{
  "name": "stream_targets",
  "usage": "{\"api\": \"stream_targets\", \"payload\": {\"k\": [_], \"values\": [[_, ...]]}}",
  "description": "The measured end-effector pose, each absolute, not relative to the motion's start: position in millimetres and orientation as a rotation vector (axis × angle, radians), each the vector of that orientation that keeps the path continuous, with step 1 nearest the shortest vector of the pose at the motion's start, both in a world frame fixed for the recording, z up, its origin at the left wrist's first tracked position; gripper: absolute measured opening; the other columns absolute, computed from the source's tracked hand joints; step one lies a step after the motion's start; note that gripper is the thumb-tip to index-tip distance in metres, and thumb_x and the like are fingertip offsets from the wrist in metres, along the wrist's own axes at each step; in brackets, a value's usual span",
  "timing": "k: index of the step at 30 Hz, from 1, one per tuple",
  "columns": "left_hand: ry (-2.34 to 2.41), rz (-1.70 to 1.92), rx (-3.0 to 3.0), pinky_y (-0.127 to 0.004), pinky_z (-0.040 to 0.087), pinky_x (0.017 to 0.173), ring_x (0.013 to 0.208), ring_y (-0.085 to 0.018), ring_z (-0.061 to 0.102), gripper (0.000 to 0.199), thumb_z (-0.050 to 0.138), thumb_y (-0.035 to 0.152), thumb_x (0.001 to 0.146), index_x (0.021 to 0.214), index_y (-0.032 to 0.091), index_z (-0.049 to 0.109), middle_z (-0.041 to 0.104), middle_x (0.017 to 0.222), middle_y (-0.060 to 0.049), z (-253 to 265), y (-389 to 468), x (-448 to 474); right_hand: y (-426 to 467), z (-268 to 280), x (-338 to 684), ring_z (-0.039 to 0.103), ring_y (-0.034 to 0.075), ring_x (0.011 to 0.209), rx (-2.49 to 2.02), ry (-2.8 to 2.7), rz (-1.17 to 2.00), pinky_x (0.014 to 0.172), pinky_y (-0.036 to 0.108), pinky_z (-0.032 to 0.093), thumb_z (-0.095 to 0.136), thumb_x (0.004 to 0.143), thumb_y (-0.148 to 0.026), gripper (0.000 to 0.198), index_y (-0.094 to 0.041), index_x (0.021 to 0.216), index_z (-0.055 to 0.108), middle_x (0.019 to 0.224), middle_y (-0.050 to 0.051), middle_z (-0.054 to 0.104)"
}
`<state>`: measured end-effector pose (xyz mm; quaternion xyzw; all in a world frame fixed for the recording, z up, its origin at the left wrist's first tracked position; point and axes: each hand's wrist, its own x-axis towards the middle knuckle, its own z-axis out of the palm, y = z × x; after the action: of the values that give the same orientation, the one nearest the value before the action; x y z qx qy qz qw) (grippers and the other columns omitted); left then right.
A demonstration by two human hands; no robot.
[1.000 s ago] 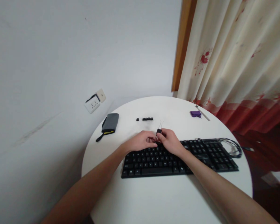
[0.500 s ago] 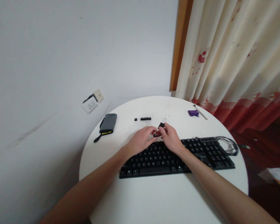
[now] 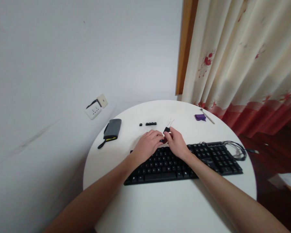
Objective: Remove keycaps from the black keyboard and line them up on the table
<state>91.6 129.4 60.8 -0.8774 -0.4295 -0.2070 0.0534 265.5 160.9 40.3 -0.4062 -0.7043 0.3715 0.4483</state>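
My right hand is closed on a keycap puller, which has a black handle and thin wire prongs pointing away from me. Pinched in my left hand is a small black keycap, mostly covered by the fingers. Both hands meet above the back edge of a black keyboard, fingertips close together. Beyond them on the table lie a short row of black keycaps and one single keycap to its left.
The round white table stands against the wall. A grey pouch sits at the left, a purple cloth and a thin brush at the back right. A coiled cable hangs partly over the right edge.
My left fingers have closed further over the keycap, hiding most of it. The puller in my right hand has barely moved, and the view has shifted slightly.
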Motion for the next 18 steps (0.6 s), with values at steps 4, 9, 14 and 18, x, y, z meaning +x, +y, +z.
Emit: {"api": "stream_targets", "payload": {"k": [4,9,14,18], "values": [[-1.289,-0.706,-2.636,-0.041,0.050,0.091,0.105,-0.023,0.056,0.014,0.058,0.022,0.094,0.107,0.020,0.061,0.063,0.111,-0.006,62.9,127.8,93.6,161.1,42.4,267.1,0.065,0.017,0.066,-0.974,-1.739,0.853,0.065,0.028,0.047,0.046,0.096,-0.034,0.020,-0.020,0.085,0.055,0.072,0.002,0.066],[-1.232,-0.855,-2.612,-0.041,0.050,0.093,0.108,-0.024,0.055,0.017,0.059,0.019,0.092,0.108,0.021,0.063,0.062,0.115,-0.007,61.5,127.8,93.7,163.2,43.5,268.5,0.062,0.016,0.062,-0.947,-1.714,0.863,0.063,0.028,0.046,0.046,0.096,-0.035,0.021,-0.020,0.085,0.055,0.070,0.001,0.065],[-1.158,-0.932,-2.638,-0.043,0.049,0.097,0.110,-0.024,0.055,0.017,0.060,0.020,0.092,0.108,0.023,0.065,0.061,0.118,-0.008,60.9,127.2,93.6,165.5,41.8,267.4,0.060,0.016,0.059,-0.983,-1.684,0.895,0.060,0.027,0.046,0.048,0.094,-0.038,0.023,-0.019,0.081,0.054,0.064,0.001,0.063],[-1.148,-1.090,-2.603,-0.041,0.048,0.096,0.110,-0.023,0.054,0.014,0.061,0.023,0.092,0.105,0.024,0.068,0.061,0.117,-0.007,58.9,128.9,92.3,164.7,45.6,266.5,0.059,0.015,0.055,-0.993,-1.595,0.991,0.056,0.026,0.045,0.048,0.093,-0.039,0.024,-0.020,0.079,0.052,0.061,0.000,0.062]]}}
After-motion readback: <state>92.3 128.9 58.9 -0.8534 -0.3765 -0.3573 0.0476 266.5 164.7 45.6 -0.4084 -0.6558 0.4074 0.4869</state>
